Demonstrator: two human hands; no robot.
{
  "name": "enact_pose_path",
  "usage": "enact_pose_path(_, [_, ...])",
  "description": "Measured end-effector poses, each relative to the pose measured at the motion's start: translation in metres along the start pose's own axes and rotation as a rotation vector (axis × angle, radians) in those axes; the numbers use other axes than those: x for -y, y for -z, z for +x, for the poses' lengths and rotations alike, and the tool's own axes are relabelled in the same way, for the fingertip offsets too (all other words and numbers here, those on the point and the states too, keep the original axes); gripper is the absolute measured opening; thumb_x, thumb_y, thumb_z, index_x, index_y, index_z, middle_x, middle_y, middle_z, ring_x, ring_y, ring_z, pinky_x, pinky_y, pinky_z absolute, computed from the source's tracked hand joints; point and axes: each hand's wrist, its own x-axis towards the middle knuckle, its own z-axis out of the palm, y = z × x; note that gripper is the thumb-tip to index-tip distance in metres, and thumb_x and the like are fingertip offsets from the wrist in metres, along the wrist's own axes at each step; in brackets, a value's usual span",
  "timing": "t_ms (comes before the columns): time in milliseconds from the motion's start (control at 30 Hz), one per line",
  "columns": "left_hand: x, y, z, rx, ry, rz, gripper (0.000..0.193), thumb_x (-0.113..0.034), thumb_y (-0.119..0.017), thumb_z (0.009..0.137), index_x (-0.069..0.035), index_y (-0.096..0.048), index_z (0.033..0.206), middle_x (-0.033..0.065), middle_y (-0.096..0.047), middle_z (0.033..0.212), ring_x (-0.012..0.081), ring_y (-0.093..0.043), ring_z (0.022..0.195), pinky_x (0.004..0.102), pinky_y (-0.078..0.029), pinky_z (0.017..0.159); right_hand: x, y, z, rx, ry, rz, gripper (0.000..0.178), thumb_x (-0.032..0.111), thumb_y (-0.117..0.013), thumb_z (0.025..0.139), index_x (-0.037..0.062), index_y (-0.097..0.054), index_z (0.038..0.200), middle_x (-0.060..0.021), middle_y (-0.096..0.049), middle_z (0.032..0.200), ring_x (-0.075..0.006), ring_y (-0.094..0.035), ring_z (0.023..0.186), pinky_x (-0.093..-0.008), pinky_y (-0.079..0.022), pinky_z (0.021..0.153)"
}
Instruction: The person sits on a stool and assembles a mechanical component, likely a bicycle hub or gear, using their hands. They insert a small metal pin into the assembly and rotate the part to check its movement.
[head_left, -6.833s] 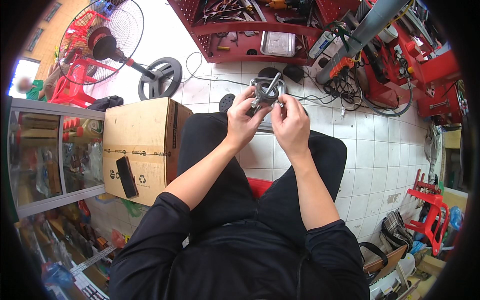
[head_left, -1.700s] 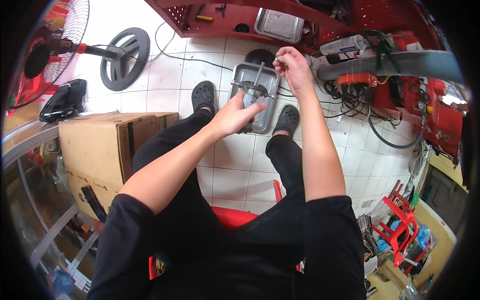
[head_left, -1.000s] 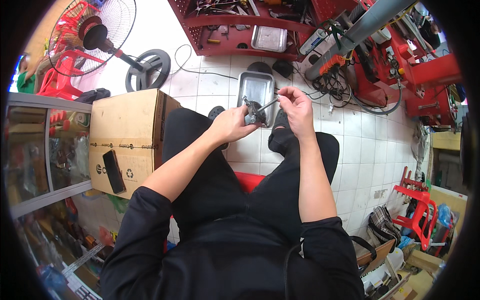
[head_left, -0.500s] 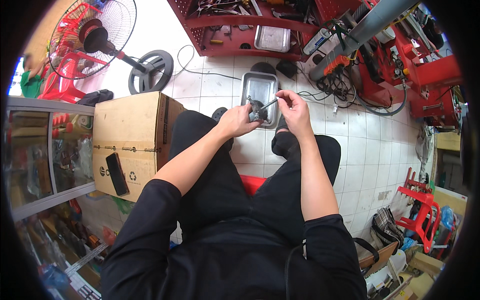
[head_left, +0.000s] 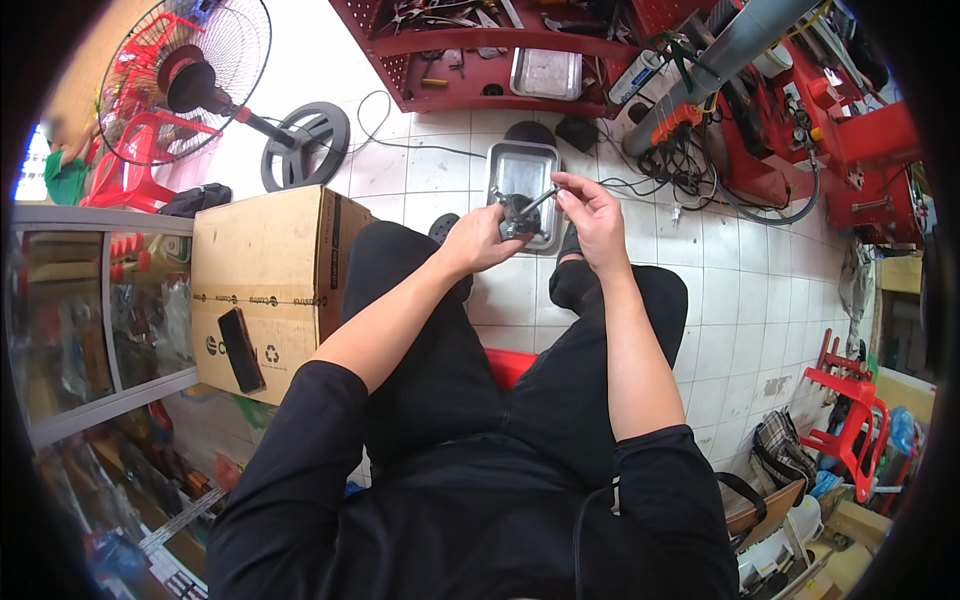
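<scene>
Between my knees, over a shallow metal tray [head_left: 524,160], my left hand [head_left: 474,243] is closed around a small dark metal machine part [head_left: 517,211]. A slim metal rod [head_left: 543,198] slants up from that part toward the right. The rod's upper end is pinched by the thumb and fingers of my right hand [head_left: 596,222]. Whether the rod is fixed into the part or only touches it, I cannot tell. My left fingers hide some of the part's near side.
A cardboard box [head_left: 262,260] with a phone [head_left: 241,350] on top stands at my left. Ahead are a floor fan [head_left: 195,88] and a red tool cart [head_left: 480,96]. Cables [head_left: 655,185] trail across the floor at right, near red machinery [head_left: 780,150]. A red stool [head_left: 850,410] lies far right.
The rod slants a little more steeply, and the fingers of my right hand have shifted slightly at its upper end. My left hand keeps its hold on the metal part.
</scene>
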Motion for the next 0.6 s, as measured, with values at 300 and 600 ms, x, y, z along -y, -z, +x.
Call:
enact_pose_path(300, [-0.006,0.006,0.0,0.011,-0.061,-0.017,0.037,-0.033,-0.071,0.073,0.0,-0.062,0.087,0.0214,-0.062,0.077,0.0382,-0.061,0.075,0.0436,-0.048,0.067,0.005,0.011,-0.007,-0.053,-0.026,-0.037,0.016,0.012,-0.053,0.084,-0.0004,-0.063,0.08,0.002,-0.051,0.06,-0.005,-0.044,0.056,-0.0198,-0.035,0.053])
enact_pose_path(600, [0.017,-0.006,0.001,-0.075,-0.09,0.071,0.031,-0.026,-0.071,0.07,0.0,-0.058,0.083,0.0208,-0.061,0.075,0.0379,-0.059,0.074,0.0437,-0.048,0.066,0.015,0.009,-0.01,0.067,-0.018,0.117,0.024,0.019,-0.048,0.086,-0.0001,-0.061,0.092,0.0006,-0.051,0.061,-0.0058,-0.044,0.056,-0.0199,-0.035,0.052])
